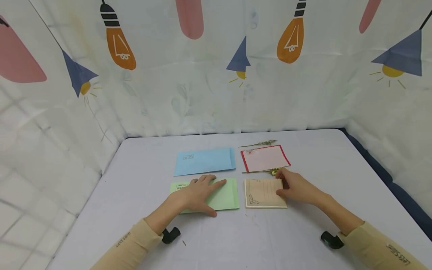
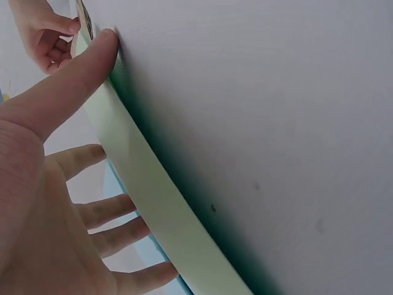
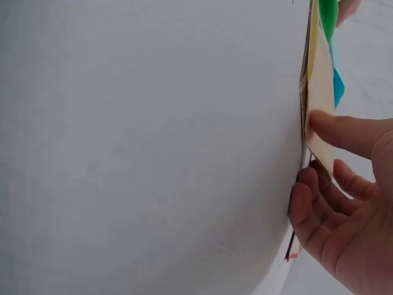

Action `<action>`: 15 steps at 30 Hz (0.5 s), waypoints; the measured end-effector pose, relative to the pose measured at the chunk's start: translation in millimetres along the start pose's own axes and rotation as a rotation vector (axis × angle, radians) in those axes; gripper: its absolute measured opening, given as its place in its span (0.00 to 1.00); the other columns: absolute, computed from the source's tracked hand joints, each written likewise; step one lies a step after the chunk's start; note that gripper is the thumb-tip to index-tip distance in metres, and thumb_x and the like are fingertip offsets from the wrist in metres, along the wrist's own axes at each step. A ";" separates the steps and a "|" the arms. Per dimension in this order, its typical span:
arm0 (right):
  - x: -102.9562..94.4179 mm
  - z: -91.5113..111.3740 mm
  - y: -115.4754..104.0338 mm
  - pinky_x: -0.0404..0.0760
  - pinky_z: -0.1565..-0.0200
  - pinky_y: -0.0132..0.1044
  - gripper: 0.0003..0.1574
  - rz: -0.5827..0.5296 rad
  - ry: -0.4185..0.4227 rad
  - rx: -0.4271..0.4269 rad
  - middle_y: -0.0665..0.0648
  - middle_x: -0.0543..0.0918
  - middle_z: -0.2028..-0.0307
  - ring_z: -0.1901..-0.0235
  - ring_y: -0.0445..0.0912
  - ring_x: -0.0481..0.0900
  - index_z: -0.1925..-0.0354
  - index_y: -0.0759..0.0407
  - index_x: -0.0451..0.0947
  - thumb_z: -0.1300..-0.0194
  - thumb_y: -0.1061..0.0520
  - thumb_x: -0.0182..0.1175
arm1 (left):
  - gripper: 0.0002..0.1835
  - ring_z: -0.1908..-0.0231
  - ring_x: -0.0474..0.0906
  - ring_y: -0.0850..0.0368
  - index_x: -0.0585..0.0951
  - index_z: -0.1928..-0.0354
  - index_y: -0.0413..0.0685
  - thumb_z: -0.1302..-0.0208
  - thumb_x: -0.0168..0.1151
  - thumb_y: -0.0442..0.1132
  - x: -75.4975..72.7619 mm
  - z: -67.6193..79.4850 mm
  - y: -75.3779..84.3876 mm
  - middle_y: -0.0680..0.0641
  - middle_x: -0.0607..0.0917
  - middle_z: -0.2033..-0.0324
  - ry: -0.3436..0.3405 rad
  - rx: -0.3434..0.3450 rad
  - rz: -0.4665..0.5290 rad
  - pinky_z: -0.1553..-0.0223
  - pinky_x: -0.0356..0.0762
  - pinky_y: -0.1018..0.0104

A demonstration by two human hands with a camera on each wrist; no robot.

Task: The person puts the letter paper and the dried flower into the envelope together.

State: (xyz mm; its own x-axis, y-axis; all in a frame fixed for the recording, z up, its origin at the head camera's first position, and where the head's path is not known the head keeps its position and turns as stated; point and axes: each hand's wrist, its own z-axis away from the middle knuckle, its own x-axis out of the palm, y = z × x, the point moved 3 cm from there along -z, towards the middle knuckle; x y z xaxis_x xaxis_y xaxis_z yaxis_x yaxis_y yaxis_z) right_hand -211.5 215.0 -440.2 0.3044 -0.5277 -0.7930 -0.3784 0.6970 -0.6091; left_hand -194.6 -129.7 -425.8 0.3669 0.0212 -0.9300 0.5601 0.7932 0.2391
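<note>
My left hand point(image 1: 199, 193) rests with spread, straight fingers over a light green envelope point(image 1: 227, 195), its thumb at the near edge. In the left wrist view the envelope point(image 2: 141, 172) runs beneath the fingertips. To its right lies a beige sheet of lined notepaper point(image 1: 261, 193) with a scroll ornament in one corner. My right hand point(image 1: 297, 186) pinches this paper's right edge. In the right wrist view the thumb presses on the face of the notepaper point(image 3: 322, 98), and the other fingers curl at its edge, partly behind it.
Beyond the green envelope lies a blue envelope point(image 1: 204, 162). A pink card with a red border point(image 1: 264, 158) sits behind the notepaper, with a dried flower sprig point(image 1: 260, 144) above it and a yellow flower sprig point(image 1: 274, 171) below. White table point(image 1: 256, 240) underneath; patterned curtain point(image 1: 209, 93) behind.
</note>
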 end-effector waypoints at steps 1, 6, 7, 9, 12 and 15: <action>-0.7 0.5 0.8 0.76 0.65 0.35 0.24 -0.011 -0.001 -0.001 0.51 0.77 0.66 0.66 0.44 0.73 0.48 0.65 0.71 0.37 0.62 0.72 | 0.57 0.25 0.54 0.43 0.57 0.18 0.62 0.46 0.77 0.62 -0.3 0.0 0.3 0.42 0.59 0.25 0.002 0.006 0.006 0.32 0.58 0.38; -5.0 2.1 6.8 0.78 0.65 0.35 0.15 -0.086 0.005 -0.007 0.52 0.78 0.64 0.65 0.45 0.76 0.49 0.64 0.74 0.32 0.66 0.65 | 0.56 0.26 0.54 0.42 0.57 0.18 0.61 0.45 0.77 0.62 -0.1 -1.2 0.7 0.42 0.59 0.25 0.007 0.018 0.010 0.32 0.58 0.37; -5.9 2.1 8.2 0.79 0.65 0.36 0.14 -0.105 0.005 -0.003 0.52 0.79 0.63 0.64 0.45 0.77 0.49 0.63 0.75 0.31 0.66 0.64 | 0.56 0.26 0.54 0.42 0.58 0.18 0.61 0.45 0.77 0.61 0.1 -1.2 0.6 0.42 0.59 0.25 0.007 0.019 0.011 0.32 0.58 0.36; -6.7 1.1 9.9 0.82 0.64 0.37 0.12 -0.176 -0.010 0.012 0.54 0.80 0.60 0.63 0.46 0.79 0.49 0.63 0.76 0.30 0.66 0.62 | 0.56 0.26 0.54 0.42 0.58 0.19 0.61 0.45 0.78 0.61 0.3 -0.8 0.4 0.42 0.59 0.25 0.004 0.015 0.013 0.32 0.58 0.36; -9.0 -0.8 11.9 0.84 0.63 0.39 0.12 -0.287 -0.034 0.062 0.58 0.79 0.58 0.64 0.49 0.82 0.48 0.63 0.77 0.28 0.65 0.60 | 0.56 0.26 0.54 0.42 0.59 0.19 0.60 0.45 0.78 0.60 0.3 -0.2 0.2 0.41 0.60 0.25 0.008 0.011 0.016 0.32 0.58 0.36; -13.5 -2.2 13.3 0.85 0.61 0.41 0.13 -0.402 -0.041 0.115 0.61 0.79 0.57 0.65 0.51 0.83 0.46 0.66 0.76 0.27 0.65 0.60 | 0.55 0.26 0.54 0.42 0.59 0.19 0.60 0.45 0.78 0.60 0.2 -0.6 0.2 0.41 0.60 0.25 0.017 0.014 0.015 0.32 0.57 0.36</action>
State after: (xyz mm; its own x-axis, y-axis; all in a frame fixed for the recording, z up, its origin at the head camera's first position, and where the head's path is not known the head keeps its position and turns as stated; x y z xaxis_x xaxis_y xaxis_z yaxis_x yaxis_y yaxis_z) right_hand -222.5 230.3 -437.6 0.4435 -0.7503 -0.4903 -0.1235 0.4907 -0.8626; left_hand -194.8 -129.1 -426.1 0.3626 0.0442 -0.9309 0.5647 0.7842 0.2572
